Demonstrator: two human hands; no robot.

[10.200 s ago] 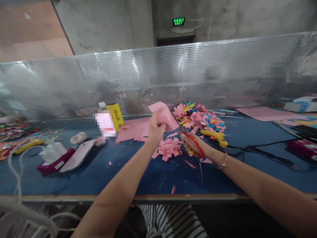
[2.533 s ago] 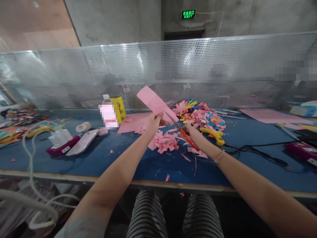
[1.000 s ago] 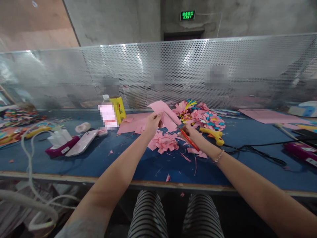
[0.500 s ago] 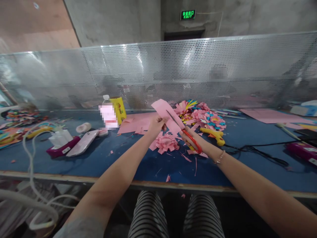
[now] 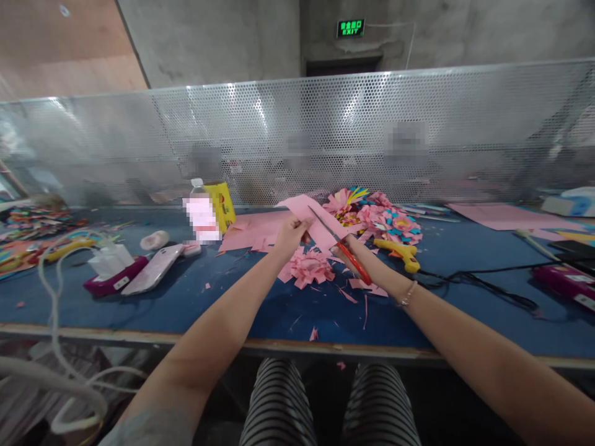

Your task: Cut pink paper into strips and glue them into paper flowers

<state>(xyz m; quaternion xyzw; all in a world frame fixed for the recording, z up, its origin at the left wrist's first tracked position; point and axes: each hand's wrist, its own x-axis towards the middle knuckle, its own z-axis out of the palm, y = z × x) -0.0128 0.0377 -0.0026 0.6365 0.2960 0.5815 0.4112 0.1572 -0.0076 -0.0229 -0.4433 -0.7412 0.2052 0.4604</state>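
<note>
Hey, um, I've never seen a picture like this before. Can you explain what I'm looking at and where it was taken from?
Sure. There's no machine here, just a person's two bare hands. The camera is worn on their head, looking forward and down, so you see roughly what they see.

The left hand holds a piece of pink paper. The right hand holds red-handled scissors, with the blades at that paper.

On the blue tabletop, below the hands, sits a pink paper flower among scraps. Farther back is a pile of colorful paper flowers, with what looks like a yellow glue gun in front. Off to the left, a phone lies beside a purple power strip.
</note>
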